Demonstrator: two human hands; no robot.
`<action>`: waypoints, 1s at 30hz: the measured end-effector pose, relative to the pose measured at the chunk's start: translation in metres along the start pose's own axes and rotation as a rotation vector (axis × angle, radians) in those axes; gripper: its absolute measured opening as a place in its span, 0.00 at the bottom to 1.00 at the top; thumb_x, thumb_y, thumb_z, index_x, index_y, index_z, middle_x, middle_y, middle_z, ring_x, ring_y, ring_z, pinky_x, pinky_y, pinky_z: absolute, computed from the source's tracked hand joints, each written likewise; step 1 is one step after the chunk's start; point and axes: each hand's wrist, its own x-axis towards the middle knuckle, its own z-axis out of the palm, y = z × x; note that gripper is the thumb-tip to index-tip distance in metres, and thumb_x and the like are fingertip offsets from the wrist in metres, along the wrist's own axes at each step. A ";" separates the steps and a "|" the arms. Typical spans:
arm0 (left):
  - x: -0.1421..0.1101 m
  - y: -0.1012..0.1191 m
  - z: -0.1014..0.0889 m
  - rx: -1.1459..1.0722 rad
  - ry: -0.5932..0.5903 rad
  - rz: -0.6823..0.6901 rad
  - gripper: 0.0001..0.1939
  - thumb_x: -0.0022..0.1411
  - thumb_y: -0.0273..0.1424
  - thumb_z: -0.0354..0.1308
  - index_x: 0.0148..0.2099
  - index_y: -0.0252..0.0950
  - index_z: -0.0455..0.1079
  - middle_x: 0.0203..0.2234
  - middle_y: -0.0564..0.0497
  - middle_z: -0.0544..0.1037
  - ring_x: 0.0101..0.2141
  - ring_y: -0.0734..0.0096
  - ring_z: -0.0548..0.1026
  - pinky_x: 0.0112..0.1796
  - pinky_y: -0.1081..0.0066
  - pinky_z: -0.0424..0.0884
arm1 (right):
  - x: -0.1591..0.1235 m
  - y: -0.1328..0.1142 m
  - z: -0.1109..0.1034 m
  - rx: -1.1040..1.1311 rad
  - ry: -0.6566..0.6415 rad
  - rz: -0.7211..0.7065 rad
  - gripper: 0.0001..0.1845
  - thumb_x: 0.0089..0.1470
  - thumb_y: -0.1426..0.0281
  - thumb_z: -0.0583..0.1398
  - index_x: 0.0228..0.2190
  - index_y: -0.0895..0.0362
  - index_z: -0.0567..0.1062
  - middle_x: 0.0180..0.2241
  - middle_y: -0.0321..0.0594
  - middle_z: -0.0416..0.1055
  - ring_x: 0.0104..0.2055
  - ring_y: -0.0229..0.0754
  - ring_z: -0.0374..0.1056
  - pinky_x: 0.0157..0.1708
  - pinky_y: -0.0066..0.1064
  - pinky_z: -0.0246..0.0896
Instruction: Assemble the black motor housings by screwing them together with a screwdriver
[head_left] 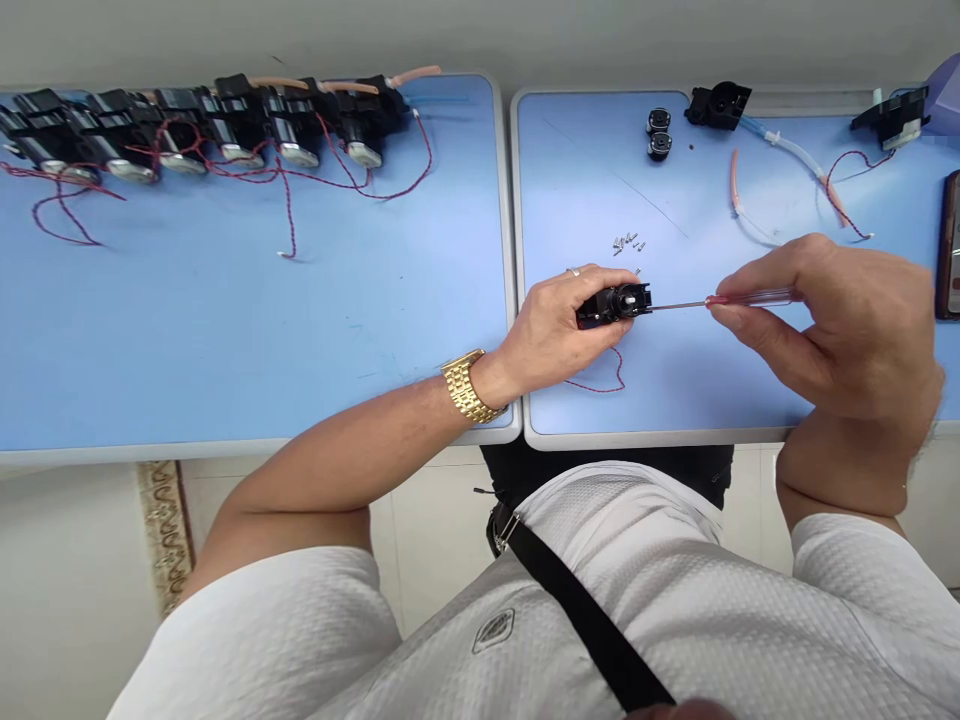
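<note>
My left hand (559, 325) grips a small black motor assembly (626, 300) between thumb and fingers, low over the right-hand table. A thin red wire (621, 372) trails out below it. From the right, my right hand (847, 320) pinches a screwdriver (750, 298) with a clear reddish handle. Its thin shaft lies level, and the tip meets the right side of the black assembly; the exact contact point is too small to make out. Just above the assembly lie several small screws (626, 243).
Several black motor units (285, 130) with red wires line the left table's far edge. On the right table are two small round parts (659, 135), a black housing (720, 105), tubing (806, 165), another motor unit (892, 120) and a phone (950, 245). A gap separates the tables.
</note>
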 end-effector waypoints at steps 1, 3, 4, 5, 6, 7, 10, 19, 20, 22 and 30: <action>0.000 0.000 0.000 -0.002 -0.003 0.004 0.21 0.68 0.30 0.66 0.62 0.39 0.82 0.53 0.47 0.88 0.50 0.63 0.85 0.56 0.63 0.81 | 0.000 0.001 0.001 -0.035 0.031 -0.011 0.06 0.72 0.68 0.69 0.40 0.52 0.77 0.32 0.30 0.83 0.29 0.39 0.80 0.27 0.33 0.66; 0.000 -0.001 0.000 0.006 -0.009 0.002 0.21 0.69 0.30 0.66 0.62 0.39 0.82 0.53 0.47 0.88 0.50 0.62 0.85 0.56 0.62 0.81 | -0.001 0.002 0.002 -0.120 0.059 -0.004 0.14 0.72 0.62 0.69 0.35 0.53 0.76 0.24 0.29 0.75 0.23 0.38 0.71 0.22 0.36 0.56; 0.000 -0.001 -0.001 0.015 -0.010 -0.001 0.20 0.69 0.30 0.66 0.62 0.39 0.82 0.53 0.47 0.88 0.50 0.62 0.85 0.56 0.62 0.81 | -0.002 0.003 0.003 -0.162 0.049 0.016 0.18 0.73 0.58 0.68 0.33 0.52 0.75 0.21 0.29 0.70 0.21 0.38 0.66 0.21 0.37 0.52; 0.000 -0.001 -0.001 0.022 -0.011 -0.005 0.20 0.69 0.30 0.66 0.62 0.39 0.82 0.53 0.47 0.88 0.49 0.62 0.85 0.56 0.62 0.81 | -0.003 0.004 0.003 -0.194 0.032 0.043 0.21 0.74 0.54 0.67 0.31 0.52 0.74 0.19 0.29 0.65 0.20 0.38 0.62 0.21 0.38 0.49; 0.000 -0.001 -0.001 0.027 -0.011 -0.007 0.20 0.69 0.30 0.66 0.62 0.39 0.82 0.53 0.47 0.88 0.49 0.62 0.85 0.56 0.62 0.81 | -0.004 0.005 0.004 -0.211 0.014 0.067 0.25 0.75 0.50 0.64 0.29 0.51 0.74 0.18 0.29 0.61 0.20 0.38 0.59 0.22 0.38 0.48; 0.000 -0.001 -0.001 0.028 -0.010 -0.005 0.20 0.69 0.30 0.66 0.62 0.39 0.82 0.52 0.47 0.88 0.49 0.63 0.85 0.55 0.62 0.81 | -0.005 0.005 0.004 -0.211 0.009 0.081 0.27 0.75 0.47 0.62 0.29 0.51 0.74 0.17 0.29 0.59 0.19 0.38 0.58 0.22 0.38 0.48; 0.000 0.000 0.000 0.020 -0.009 -0.004 0.20 0.69 0.30 0.66 0.62 0.40 0.82 0.52 0.47 0.88 0.49 0.63 0.85 0.55 0.62 0.81 | -0.006 0.006 0.004 -0.147 0.037 0.064 0.25 0.78 0.48 0.58 0.35 0.51 0.77 0.21 0.30 0.69 0.21 0.39 0.64 0.23 0.37 0.52; 0.000 -0.001 0.000 -0.011 -0.001 0.006 0.20 0.69 0.30 0.66 0.62 0.39 0.82 0.51 0.48 0.88 0.48 0.63 0.85 0.55 0.62 0.80 | -0.006 0.000 0.002 -0.097 0.020 0.066 0.05 0.73 0.68 0.68 0.42 0.49 0.77 0.33 0.28 0.84 0.30 0.40 0.79 0.30 0.35 0.65; 0.000 -0.001 0.000 -0.010 -0.003 0.007 0.20 0.69 0.30 0.66 0.61 0.39 0.82 0.51 0.48 0.88 0.48 0.62 0.85 0.55 0.62 0.80 | -0.006 0.001 0.003 -0.116 0.045 0.053 0.06 0.74 0.65 0.68 0.41 0.49 0.77 0.30 0.27 0.81 0.27 0.39 0.77 0.27 0.36 0.62; 0.000 -0.001 -0.001 -0.006 -0.008 0.009 0.20 0.69 0.30 0.65 0.61 0.40 0.82 0.52 0.47 0.88 0.49 0.62 0.85 0.56 0.62 0.80 | -0.007 0.006 0.006 -0.159 0.086 0.035 0.15 0.74 0.56 0.67 0.37 0.50 0.77 0.23 0.27 0.75 0.22 0.38 0.71 0.23 0.36 0.56; 0.001 0.001 0.000 0.023 -0.012 -0.024 0.20 0.68 0.31 0.65 0.61 0.39 0.82 0.52 0.47 0.88 0.49 0.62 0.84 0.55 0.62 0.80 | -0.005 0.005 0.003 -0.043 -0.004 0.111 0.09 0.76 0.59 0.64 0.44 0.50 0.80 0.31 0.30 0.83 0.28 0.40 0.78 0.26 0.35 0.62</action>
